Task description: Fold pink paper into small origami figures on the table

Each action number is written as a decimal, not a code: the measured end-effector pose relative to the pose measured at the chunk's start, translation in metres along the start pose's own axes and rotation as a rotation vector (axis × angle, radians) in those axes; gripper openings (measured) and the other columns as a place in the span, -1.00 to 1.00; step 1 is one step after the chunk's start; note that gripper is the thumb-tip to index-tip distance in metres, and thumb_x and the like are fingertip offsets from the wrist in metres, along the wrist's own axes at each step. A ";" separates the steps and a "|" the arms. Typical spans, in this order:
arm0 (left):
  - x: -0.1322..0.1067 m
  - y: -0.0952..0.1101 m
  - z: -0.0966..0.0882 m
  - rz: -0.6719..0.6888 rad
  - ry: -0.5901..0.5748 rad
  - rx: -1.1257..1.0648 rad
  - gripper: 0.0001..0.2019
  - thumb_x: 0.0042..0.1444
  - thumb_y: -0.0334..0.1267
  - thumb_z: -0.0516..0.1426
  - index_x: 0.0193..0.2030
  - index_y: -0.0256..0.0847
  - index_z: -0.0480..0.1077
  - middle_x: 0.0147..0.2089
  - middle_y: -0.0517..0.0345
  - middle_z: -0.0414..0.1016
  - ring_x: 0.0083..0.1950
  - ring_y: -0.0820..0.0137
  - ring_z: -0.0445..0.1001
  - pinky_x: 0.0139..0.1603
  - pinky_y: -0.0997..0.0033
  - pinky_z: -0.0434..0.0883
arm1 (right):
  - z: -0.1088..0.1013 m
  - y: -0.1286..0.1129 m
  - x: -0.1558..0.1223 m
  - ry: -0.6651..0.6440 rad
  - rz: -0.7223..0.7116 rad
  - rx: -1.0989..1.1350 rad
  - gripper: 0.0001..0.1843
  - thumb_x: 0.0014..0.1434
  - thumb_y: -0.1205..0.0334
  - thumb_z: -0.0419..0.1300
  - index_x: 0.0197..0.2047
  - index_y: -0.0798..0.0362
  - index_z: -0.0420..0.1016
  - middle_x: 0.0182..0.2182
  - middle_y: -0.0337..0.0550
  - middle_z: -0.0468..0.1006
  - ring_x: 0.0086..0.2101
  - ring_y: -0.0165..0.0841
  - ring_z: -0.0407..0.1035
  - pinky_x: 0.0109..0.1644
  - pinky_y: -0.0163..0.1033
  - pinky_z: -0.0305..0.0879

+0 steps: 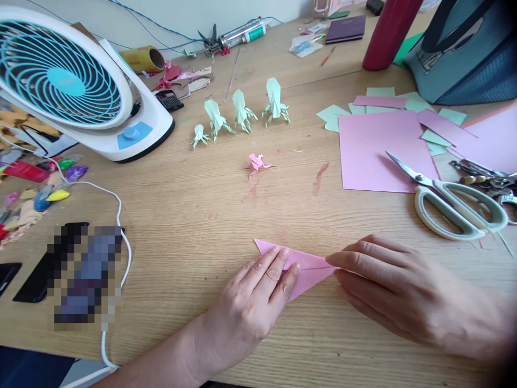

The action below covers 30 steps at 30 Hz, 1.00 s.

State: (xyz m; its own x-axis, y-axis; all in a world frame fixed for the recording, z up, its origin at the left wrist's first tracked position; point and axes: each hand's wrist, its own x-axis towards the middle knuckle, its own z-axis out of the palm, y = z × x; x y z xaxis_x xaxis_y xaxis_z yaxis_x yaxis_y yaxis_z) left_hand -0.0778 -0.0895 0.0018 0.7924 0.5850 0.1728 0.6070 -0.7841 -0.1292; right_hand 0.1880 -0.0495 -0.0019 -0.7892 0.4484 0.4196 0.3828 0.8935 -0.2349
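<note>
A folded pink paper (309,264) lies on the table in front of me, long and pointed at its right end, with a crease line along its middle. My left hand (252,302) presses its fingertips and thumb onto the left part, holding it down. At the right tip, my right hand (388,285) has its fingers closed on the paper's point; its thumb is partly hidden. Beyond the hands stands a small pink origami figure (257,164) with thin legs. Several pale green origami figures (242,110) stand in a row behind it.
Scissors (452,202) rest at the right, partly over a square pink sheet (375,151) with green and pink scraps. A bag (464,59) and red bottle (390,32) stand at the back right. At left are a fan (76,86), a white cable (121,207) and a blurred-out object (86,277).
</note>
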 end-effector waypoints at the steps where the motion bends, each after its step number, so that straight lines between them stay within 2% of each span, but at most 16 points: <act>1: 0.000 0.001 0.000 -0.005 0.008 -0.003 -0.63 0.34 -0.48 -0.07 0.21 -0.40 0.37 0.22 -0.24 0.42 0.24 0.06 0.41 0.11 0.18 0.54 | 0.003 -0.004 0.006 -0.038 -0.004 0.005 -0.72 0.39 0.41 -0.03 -0.04 0.15 0.50 -0.15 0.02 0.57 -0.24 -0.27 0.46 -0.13 -0.13 0.42; 4: 0.001 0.002 0.003 -0.032 0.048 -0.027 -0.67 0.34 -0.40 0.01 0.16 -0.39 0.41 0.18 -0.21 0.47 0.23 0.10 0.42 0.15 0.22 0.52 | 0.015 -0.016 0.017 -0.102 -0.002 0.009 -0.64 0.40 0.37 -0.05 0.13 0.30 0.42 0.05 0.18 0.50 0.00 -0.16 0.42 0.02 -0.10 0.44; 7: 0.001 0.003 0.006 -0.056 0.055 -0.054 -0.69 0.34 -0.33 0.04 0.13 -0.38 0.45 0.16 -0.19 0.49 0.24 0.12 0.42 0.18 0.24 0.50 | 0.027 -0.023 0.016 -0.129 0.022 -0.001 -0.54 0.39 0.31 -0.01 0.28 0.35 0.26 0.25 0.23 0.32 0.24 -0.12 0.21 0.24 -0.03 0.32; 10: 0.000 0.002 0.007 -0.052 0.020 -0.061 -0.67 0.34 -0.36 0.01 0.16 -0.39 0.41 0.23 -0.20 0.42 0.28 0.10 0.38 0.19 0.21 0.49 | 0.033 -0.026 0.005 -0.156 0.041 -0.021 -0.47 0.35 0.32 0.03 0.33 0.36 0.18 0.33 0.23 0.20 0.33 -0.14 0.03 0.34 -0.01 0.19; 16: 0.001 -0.001 0.000 -0.032 -0.003 -0.057 -0.62 0.36 -0.43 -0.08 0.24 -0.42 0.34 0.25 -0.23 0.39 0.28 0.07 0.37 0.17 0.18 0.50 | 0.033 -0.024 -0.008 -0.138 0.103 -0.013 -0.51 0.35 0.26 0.06 0.29 0.25 0.29 0.34 0.11 0.19 0.34 -0.20 0.02 0.39 -0.02 0.07; 25: 0.001 0.003 -0.001 -0.052 -0.061 -0.064 -0.60 0.38 -0.42 -0.13 0.26 -0.43 0.32 0.28 -0.23 0.35 0.31 0.04 0.33 0.20 0.16 0.47 | 0.033 -0.022 -0.004 -0.099 0.105 0.025 -0.57 0.34 0.24 0.07 0.21 0.24 0.39 0.30 0.13 0.28 0.30 -0.17 0.13 0.33 0.00 0.19; 30: -0.001 0.002 -0.002 -0.070 -0.068 -0.096 -0.58 0.38 -0.43 -0.14 0.28 -0.40 0.30 0.31 -0.19 0.31 0.34 0.04 0.29 0.27 0.04 0.39 | 0.034 -0.022 -0.003 -0.097 0.106 0.031 -0.57 0.34 0.26 0.06 0.22 0.26 0.38 0.29 0.15 0.29 0.27 -0.15 0.18 0.32 0.00 0.20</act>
State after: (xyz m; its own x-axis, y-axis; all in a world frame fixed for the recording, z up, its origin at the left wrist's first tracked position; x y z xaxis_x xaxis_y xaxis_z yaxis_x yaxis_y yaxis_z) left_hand -0.0772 -0.0924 0.0029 0.7524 0.6493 0.1110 0.6552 -0.7551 -0.0244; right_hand 0.1658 -0.0717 -0.0274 -0.7885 0.5343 0.3046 0.4524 0.8394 -0.3012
